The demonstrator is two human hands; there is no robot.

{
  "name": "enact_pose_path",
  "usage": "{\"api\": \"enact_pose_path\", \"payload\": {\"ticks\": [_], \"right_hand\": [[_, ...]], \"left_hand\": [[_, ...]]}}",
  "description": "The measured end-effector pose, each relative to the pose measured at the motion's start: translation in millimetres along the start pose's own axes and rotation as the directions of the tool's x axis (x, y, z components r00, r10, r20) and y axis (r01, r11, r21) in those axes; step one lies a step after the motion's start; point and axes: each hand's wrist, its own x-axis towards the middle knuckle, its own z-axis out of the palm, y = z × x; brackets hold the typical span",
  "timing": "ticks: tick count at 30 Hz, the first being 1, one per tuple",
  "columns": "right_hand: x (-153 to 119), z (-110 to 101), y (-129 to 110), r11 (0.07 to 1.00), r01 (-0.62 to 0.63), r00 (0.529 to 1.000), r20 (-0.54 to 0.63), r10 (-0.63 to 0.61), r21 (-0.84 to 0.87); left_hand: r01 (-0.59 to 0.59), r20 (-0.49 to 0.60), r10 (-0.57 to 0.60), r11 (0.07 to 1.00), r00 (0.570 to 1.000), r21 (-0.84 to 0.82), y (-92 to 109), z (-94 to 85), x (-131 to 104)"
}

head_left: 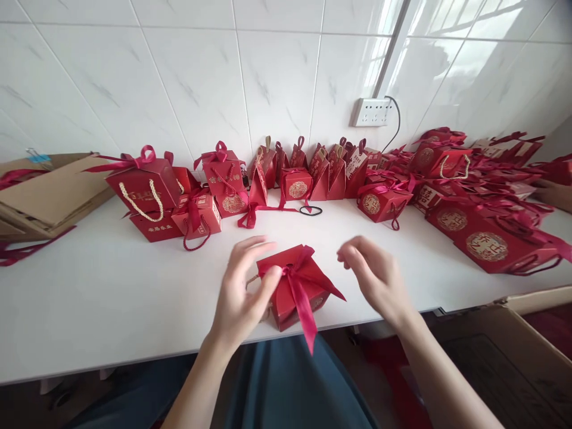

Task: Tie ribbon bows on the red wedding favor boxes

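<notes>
A red gift box (290, 304) stands on the white table near its front edge, in front of me. A pink-red ribbon (302, 304) is tied on its top, one tail hanging past the table edge and another pointing right. On the box's left, my left hand (243, 286) is open, thumb by the ribbon knot and fingers spread apart from the thumb. A cord handle shows partly behind that hand. My right hand (378, 277) hovers to the right of the box, apart from it, its fingers curled in against the thumb with nothing visible in them.
Ribboned red boxes (147, 185) stand at the back left, beside a cardboard box (53, 199). Triangular red boxes (319, 173) line the wall under a power strip (373, 112). A black loop (310, 210) lies mid-table. More boxes (491, 238) pile up right; another person's hand (554, 193) shows there.
</notes>
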Motion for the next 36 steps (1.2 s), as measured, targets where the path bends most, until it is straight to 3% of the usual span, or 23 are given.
{"api": "enact_pose_path", "payload": {"ticks": [2, 3, 5, 7, 11, 16, 20, 24, 27, 32, 36], "right_hand": [[19, 4, 4, 0.971, -0.236, 0.966, 0.099, 0.238, -0.028], [27, 7, 4, 0.956, -0.288, 0.939, 0.178, 0.293, -0.056], [38, 15, 3, 0.948, -0.299, 0.895, 0.313, 0.317, -0.108], [41, 21, 1, 0.952, -0.281, 0.879, 0.366, 0.305, -0.118], [32, 28, 1, 0.928, -0.372, 0.864, 0.377, 0.334, 0.03], [12, 33, 5, 0.784, -0.512, 0.847, 0.357, 0.394, 0.351], [-2, 43, 7, 0.66, -0.512, 0.857, 0.273, 0.438, 0.55], [-9, 50, 9, 0.596, -0.477, 0.86, 0.205, 0.467, 0.646], [-11, 51, 10, 0.626, -0.449, 0.873, 0.164, 0.46, 0.638], [-10, 45, 11, 0.783, -0.378, 0.914, 0.067, 0.4, 0.495], [-8, 31, 13, 0.911, -0.321, 0.947, 0.064, 0.316, 0.26]], "left_hand": [[0.181, -0.169, -0.174, 0.983, 0.97, 0.025, 0, -4.6, -4], [0.277, -0.176, -0.266, 0.96, 0.948, 0.042, 0, -6.5, -5], [0.424, -0.072, -0.418, 0.9, 0.906, 0.099, 3, -8.2, -6], [0.487, 0.04, -0.497, 0.861, 0.867, 0.146, 6, -6.4, -5], [0.516, 0.055, -0.52, 0.853, 0.852, 0.071, 12, 3.6, -3], [0.485, -0.009, -0.492, 0.862, 0.871, -0.144, 13, 17.4, -11], [0.475, -0.094, -0.51, 0.843, 0.855, -0.253, 14, 28.2, -20], [0.449, -0.157, -0.487, 0.865, 0.859, -0.223, 13, 37.1, -23], [0.405, -0.179, -0.433, 0.897, 0.883, -0.175, 10, 41.1, -24], [0.399, -0.182, -0.427, 0.901, 0.886, -0.171, 5, 42.7, -22], [0.485, -0.063, -0.513, 0.839, 0.856, -0.247, 2, 37.8, -19]]}}
